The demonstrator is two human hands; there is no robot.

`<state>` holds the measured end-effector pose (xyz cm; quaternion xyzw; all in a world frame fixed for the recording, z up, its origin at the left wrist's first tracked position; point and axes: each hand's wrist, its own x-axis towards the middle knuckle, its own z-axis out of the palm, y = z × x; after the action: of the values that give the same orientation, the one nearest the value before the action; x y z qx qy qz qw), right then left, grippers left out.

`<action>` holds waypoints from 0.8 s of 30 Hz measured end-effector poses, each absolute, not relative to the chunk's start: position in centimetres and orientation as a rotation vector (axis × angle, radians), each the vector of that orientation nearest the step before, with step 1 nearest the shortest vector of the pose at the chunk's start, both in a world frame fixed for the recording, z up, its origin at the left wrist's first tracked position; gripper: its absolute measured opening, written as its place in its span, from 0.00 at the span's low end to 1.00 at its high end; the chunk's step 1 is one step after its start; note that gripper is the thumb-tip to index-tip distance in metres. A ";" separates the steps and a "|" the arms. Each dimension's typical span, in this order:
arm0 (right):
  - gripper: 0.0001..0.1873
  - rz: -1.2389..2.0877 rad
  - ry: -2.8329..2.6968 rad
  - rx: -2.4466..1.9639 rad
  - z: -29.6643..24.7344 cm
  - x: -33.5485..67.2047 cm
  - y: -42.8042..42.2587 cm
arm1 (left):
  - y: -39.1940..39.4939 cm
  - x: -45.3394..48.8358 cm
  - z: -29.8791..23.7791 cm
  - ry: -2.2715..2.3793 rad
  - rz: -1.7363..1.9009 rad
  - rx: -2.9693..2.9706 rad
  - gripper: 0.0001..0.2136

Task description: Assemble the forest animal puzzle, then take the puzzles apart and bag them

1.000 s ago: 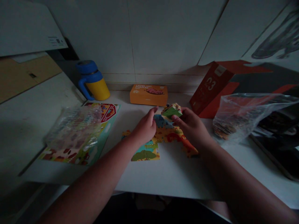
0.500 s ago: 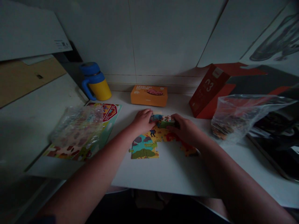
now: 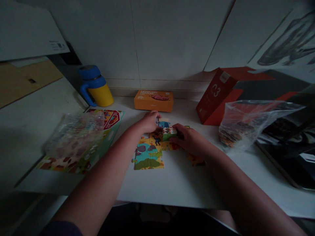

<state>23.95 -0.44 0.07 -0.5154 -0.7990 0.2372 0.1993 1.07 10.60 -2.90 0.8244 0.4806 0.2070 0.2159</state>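
My right hand (image 3: 188,137) is closed around a small stack of puzzle pieces (image 3: 169,134), green on the side facing me. At the left edge of a puzzle piece with a blue elephant (image 3: 163,124) is my left hand (image 3: 150,121), its fingers curled around that edge. Beneath and in front of both hands lies a partly joined jigsaw puzzle (image 3: 149,155), with a hippo and a crocodile in blue water. Its orange-red right part (image 3: 197,160) is partly covered by my right hand and forearm.
Behind the puzzle stands an orange puzzle box (image 3: 154,101). A blue and yellow mug (image 3: 99,90) is at the back left, above a picture sheet (image 3: 108,141) under clear plastic (image 3: 73,134). On the right are an open red box (image 3: 213,98) and a plastic bag of pieces (image 3: 233,131).
The stack in my right hand has come lower and slightly left, apart from the elephant piece. The elephant piece now shows more fully beside my left hand. The whole view has shifted slightly.
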 end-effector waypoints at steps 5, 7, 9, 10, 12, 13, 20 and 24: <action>0.15 0.649 -2.231 -1.455 -0.3 24.0 -0.3 | 10.0 1.4 -3.4 1.348 0.661 2.210 0.20; 0.15 0.643 -2.226 -1.464 -0.4 24.0 -0.3 | 9.7 1.6 -3.6 1.324 0.717 2.167 0.18; 0.15 0.645 -2.231 -1.469 -0.3 23.9 -0.3 | 9.5 1.7 -3.6 1.324 0.738 2.192 0.18; 0.14 0.648 -2.232 -1.473 -0.3 23.9 -0.4 | 9.4 1.7 -3.6 1.348 0.726 2.243 0.18; 0.14 0.651 -2.233 -1.480 -0.2 23.8 -0.4 | 9.1 1.8 -3.3 1.435 0.666 2.370 0.20; 0.15 0.652 -2.232 -1.483 -0.1 23.7 -0.5 | 8.9 1.8 -3.1 1.478 0.629 2.413 0.20; 0.16 0.623 -2.251 -1.527 -0.2 23.6 -0.4 | 8.8 2.4 -1.9 1.614 0.502 2.294 0.15; 0.15 0.637 -2.254 -1.499 -0.3 23.7 -0.5 | 9.1 2.5 -2.2 1.513 0.644 2.031 0.18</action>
<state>23.69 -0.45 -0.29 -0.5302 -0.7975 0.2254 0.1794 2.53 9.07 -2.20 0.7501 0.5590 0.2379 0.2612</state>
